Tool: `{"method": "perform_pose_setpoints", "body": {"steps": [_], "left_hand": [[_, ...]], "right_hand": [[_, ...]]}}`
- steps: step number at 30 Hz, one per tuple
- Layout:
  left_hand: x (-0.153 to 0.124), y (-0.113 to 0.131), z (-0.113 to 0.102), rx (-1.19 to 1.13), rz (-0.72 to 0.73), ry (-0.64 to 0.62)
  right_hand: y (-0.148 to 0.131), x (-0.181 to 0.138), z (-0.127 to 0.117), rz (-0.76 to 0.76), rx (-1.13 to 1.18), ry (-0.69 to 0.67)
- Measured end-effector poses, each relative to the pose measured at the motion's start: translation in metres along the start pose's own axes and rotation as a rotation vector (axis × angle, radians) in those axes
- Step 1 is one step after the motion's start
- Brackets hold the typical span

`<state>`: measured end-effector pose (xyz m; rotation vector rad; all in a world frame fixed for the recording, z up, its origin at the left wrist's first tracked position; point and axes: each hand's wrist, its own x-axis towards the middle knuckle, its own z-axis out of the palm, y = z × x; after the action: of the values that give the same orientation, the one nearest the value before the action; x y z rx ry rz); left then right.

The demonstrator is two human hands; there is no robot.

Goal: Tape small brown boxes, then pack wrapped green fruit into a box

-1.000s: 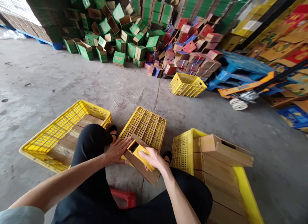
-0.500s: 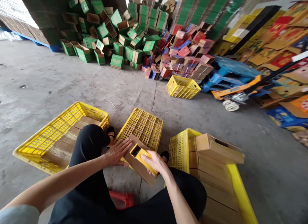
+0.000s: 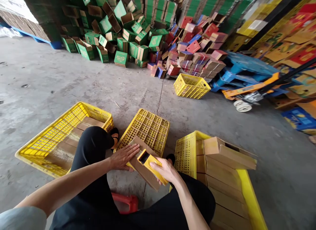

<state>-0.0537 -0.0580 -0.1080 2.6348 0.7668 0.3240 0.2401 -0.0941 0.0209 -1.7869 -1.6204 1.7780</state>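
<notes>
While the left hand (image 3: 123, 156) lies open and flat on the brown cardboard sheet (image 3: 142, 173), pinning it to the upturned yellow crate (image 3: 148, 126), the right hand (image 3: 168, 170) grasps a small yellow carton (image 3: 148, 160) on that sheet; both look light, stiff but crushable, so the carton is best gripped along its long sides, away from its open end

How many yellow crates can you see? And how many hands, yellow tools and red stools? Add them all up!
4 yellow crates
2 hands: left hand, right hand
1 yellow tool
1 red stool
Total: 8
</notes>
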Motion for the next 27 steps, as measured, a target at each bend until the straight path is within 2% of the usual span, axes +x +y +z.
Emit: {"method": "perform_pose_setpoints", "body": {"steps": [6,10,15,22,27], "left_hand": [[-0.001,0.0,0.002,-0.009,-0.007,0.007],[0.003,0.011,0.012,0.022,-0.026,0.019],[0.012,0.025,0.019,-0.021,0.029,0.009],[0.013,0.016,0.019,-0.061,0.027,-0.02],[0.016,0.011,0.019,-0.072,0.062,-0.002]], "right_hand": [[0.007,-0.01,-0.003,-0.006,-0.029,0.054],[0.012,-0.004,0.001,-0.014,-0.053,0.044],[0.013,-0.004,0.002,-0.01,-0.053,0.053],[0.011,-0.015,-0.004,0.012,-0.027,0.001],[0.02,-0.026,-0.009,0.065,-0.011,0.045]]}}
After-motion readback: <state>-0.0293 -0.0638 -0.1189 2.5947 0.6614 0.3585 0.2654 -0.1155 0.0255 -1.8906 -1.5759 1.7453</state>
